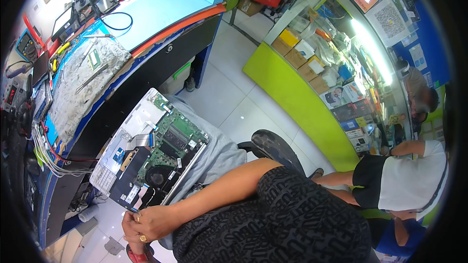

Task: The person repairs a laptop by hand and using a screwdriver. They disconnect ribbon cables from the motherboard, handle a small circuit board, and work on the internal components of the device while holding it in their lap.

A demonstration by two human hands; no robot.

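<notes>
An opened laptop base [140, 116] with a pale silver shell lies tilted across my lap, on grey cloth [222, 153]. Its green circuit board [183, 125], round black fan [156, 177] and silver ribbon cable [142, 140] are exposed. At the base's lower corner, my right hand [158, 221] is closed with bent fingers; what they pinch, if anything, is hidden. My left hand [136, 246] comes up from below against the right one, a red band [138, 256] round its wrist. Its fingers are mostly covered.
On the left, a workbench [183, 39] carries a light blue mat [151, 12], a worn grey slab [80, 75], tweezers [91, 79], a multimeter [25, 44] and cables [53, 158]. A green-fronted glass display case [287, 80] stands right; a person in white [407, 178] is beside it.
</notes>
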